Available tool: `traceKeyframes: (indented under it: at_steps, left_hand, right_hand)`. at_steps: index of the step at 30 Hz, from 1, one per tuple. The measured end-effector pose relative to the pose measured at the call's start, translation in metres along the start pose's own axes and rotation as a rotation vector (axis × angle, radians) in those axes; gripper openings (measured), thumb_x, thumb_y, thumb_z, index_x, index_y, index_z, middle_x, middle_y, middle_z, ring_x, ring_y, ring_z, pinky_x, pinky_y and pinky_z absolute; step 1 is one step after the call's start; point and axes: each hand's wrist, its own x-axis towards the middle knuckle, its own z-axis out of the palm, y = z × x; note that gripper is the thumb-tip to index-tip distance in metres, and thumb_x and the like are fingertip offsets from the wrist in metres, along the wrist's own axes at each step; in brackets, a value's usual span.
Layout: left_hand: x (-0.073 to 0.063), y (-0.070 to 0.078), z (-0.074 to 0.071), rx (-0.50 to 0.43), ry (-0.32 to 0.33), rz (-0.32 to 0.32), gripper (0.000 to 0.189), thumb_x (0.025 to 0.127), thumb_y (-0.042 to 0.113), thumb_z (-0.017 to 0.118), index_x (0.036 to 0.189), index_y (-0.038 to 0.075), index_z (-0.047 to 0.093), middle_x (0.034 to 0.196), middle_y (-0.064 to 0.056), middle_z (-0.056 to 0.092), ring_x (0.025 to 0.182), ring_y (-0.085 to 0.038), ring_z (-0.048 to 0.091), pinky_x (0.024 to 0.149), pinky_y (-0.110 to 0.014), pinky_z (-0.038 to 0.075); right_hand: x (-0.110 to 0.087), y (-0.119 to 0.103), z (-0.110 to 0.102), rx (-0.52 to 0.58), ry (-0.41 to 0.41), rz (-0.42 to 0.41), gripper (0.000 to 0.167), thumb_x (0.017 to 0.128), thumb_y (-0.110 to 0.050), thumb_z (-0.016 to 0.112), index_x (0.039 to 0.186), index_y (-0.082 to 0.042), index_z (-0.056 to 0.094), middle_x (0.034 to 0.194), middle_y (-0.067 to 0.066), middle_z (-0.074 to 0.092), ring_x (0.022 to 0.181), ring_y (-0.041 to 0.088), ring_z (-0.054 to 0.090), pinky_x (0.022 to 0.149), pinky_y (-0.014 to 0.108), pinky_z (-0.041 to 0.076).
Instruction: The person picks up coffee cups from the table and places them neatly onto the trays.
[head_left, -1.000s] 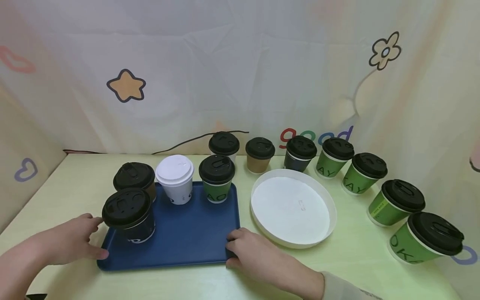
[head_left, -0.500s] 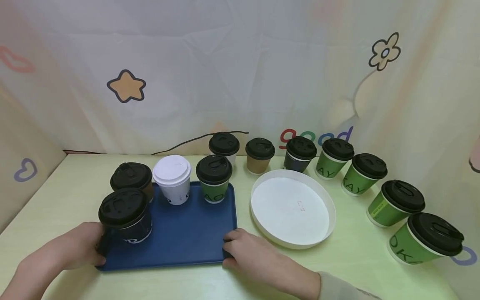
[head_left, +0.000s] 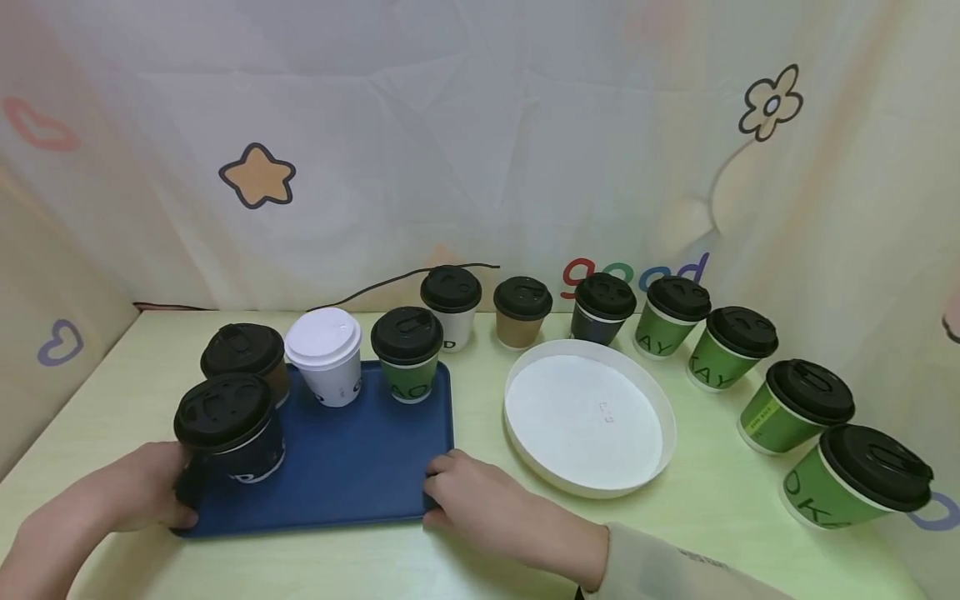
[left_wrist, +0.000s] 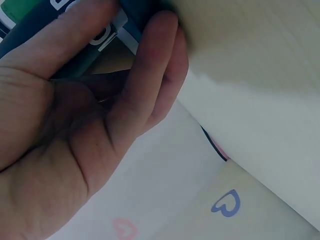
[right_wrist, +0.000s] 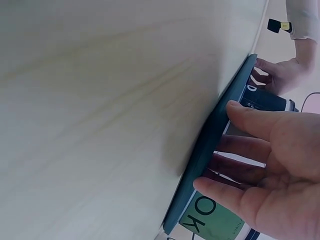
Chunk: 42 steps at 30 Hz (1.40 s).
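Note:
A dark blue tray (head_left: 337,479) lies on the table, bearing several lidded paper coffee cups. My left hand (head_left: 127,492) grips its left end near the front corner, beside a black cup (head_left: 243,454). At the opposite front corner, my right hand (head_left: 491,512) holds the edge; in the right wrist view its thumb and fingertips (right_wrist: 205,184) press on the tray rim. Behind the black cup stands a brown cup (head_left: 279,379), partly hidden. A white-lidded cup (head_left: 330,375) and a green black-lidded cup (head_left: 408,379) stand along the back edge.
A round white shallow dish (head_left: 588,417) sits right of the tray. Several black-lidded cups curve behind and right of it, from a white cup (head_left: 453,329) to a large green one (head_left: 825,492). A printed curtain (head_left: 480,167) closes off the back.
The tray and its cups have slid left, with both hands moving along. My left hand has closed around the tray's left end. The dish and the other cups stand where they were.

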Motion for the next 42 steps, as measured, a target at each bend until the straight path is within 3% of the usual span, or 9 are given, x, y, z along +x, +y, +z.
traceKeyframes:
  at_steps: [5,11,18,22,26,31,35,38,42]
  left_hand:
    - [-0.001,-0.008,-0.002,-0.01,-0.005,-0.009,0.075,0.07,0.019,0.094,0.12,-0.019,0.053,0.11,-0.033,0.066,0.106,-0.052,0.062,0.091,-0.065,0.048]
    - [-0.005,-0.013,-0.005,-0.014,0.031,-0.008,0.078,0.068,0.017,0.095,0.122,-0.019,0.051,0.111,-0.035,0.065,0.106,-0.055,0.061,0.091,-0.066,0.047]
    - [-0.007,-0.015,-0.004,-0.029,0.045,-0.014,0.076,0.068,0.015,0.095,0.12,-0.019,0.051,0.109,-0.036,0.065,0.105,-0.055,0.061,0.09,-0.066,0.047]
    - [-0.007,-0.017,-0.003,-0.027,0.058,-0.018,0.078,0.067,0.016,0.096,0.121,-0.018,0.051,0.109,-0.035,0.065,0.104,-0.054,0.062,0.089,-0.066,0.048]
    - [-0.008,-0.018,-0.001,-0.032,0.047,-0.043,0.084,0.067,0.018,0.096,0.124,-0.021,0.048,0.111,-0.039,0.063,0.105,-0.057,0.06,0.09,-0.067,0.047]
    - [-0.011,-0.015,-0.002,-0.028,0.036,-0.074,0.079,0.068,0.017,0.096,0.119,-0.022,0.05,0.106,-0.036,0.065,0.102,-0.054,0.062,0.089,-0.065,0.048]
    - [-0.012,-0.011,-0.003,-0.03,0.036,-0.082,0.077,0.068,0.016,0.096,0.118,-0.021,0.051,0.103,-0.033,0.066,0.1,-0.051,0.063,0.088,-0.064,0.049]
    - [-0.013,-0.011,-0.003,-0.036,0.035,-0.084,0.076,0.068,0.016,0.096,0.118,-0.021,0.051,0.103,-0.033,0.066,0.1,-0.051,0.063,0.088,-0.064,0.049]
    - [-0.013,-0.009,-0.003,-0.035,0.031,-0.088,0.078,0.068,0.016,0.096,0.119,-0.021,0.05,0.105,-0.037,0.065,0.102,-0.054,0.062,0.089,-0.065,0.048]
  right_hand:
    - [0.009,-0.004,0.0,0.0,0.002,0.003,0.018,0.09,-0.032,0.081,0.085,-0.017,0.074,0.096,-0.008,0.064,0.089,0.012,0.058,0.074,0.018,0.049]
    - [0.019,-0.005,-0.001,0.012,-0.009,-0.046,0.016,0.092,-0.032,0.08,0.088,-0.017,0.075,0.098,-0.007,0.067,0.09,0.012,0.06,0.079,0.019,0.049]
    - [0.028,0.01,-0.014,0.227,-0.06,-0.04,0.022,0.097,-0.026,0.074,0.109,-0.009,0.076,0.111,0.0,0.071,0.103,0.009,0.065,0.09,0.021,0.05]
    - [0.031,0.026,-0.032,0.369,0.048,0.057,0.021,0.099,-0.022,0.072,0.11,-0.005,0.075,0.103,0.002,0.072,0.096,0.014,0.067,0.085,0.026,0.053]
    - [0.036,0.045,-0.049,0.483,0.244,0.188,0.017,0.097,-0.017,0.073,0.107,-0.004,0.07,0.099,0.005,0.07,0.095,0.023,0.066,0.084,0.034,0.054]
    - [0.048,0.069,-0.06,0.64,0.441,0.408,0.033,0.093,-0.016,0.077,0.115,-0.002,0.056,0.111,0.011,0.06,0.102,0.028,0.058,0.09,0.039,0.051]
    - [0.059,0.082,-0.06,0.794,0.467,0.541,0.06,0.092,-0.018,0.077,0.135,0.005,0.042,0.131,0.019,0.049,0.123,0.034,0.05,0.104,0.045,0.045]
    - [0.067,0.089,-0.054,0.882,0.435,0.622,0.081,0.091,-0.021,0.078,0.149,0.007,0.029,0.146,0.022,0.041,0.137,0.035,0.042,0.112,0.047,0.039]
    - [0.078,0.097,-0.047,0.96,0.378,0.709,0.092,0.091,-0.023,0.079,0.156,0.007,0.02,0.155,0.023,0.036,0.144,0.035,0.037,0.116,0.047,0.035]
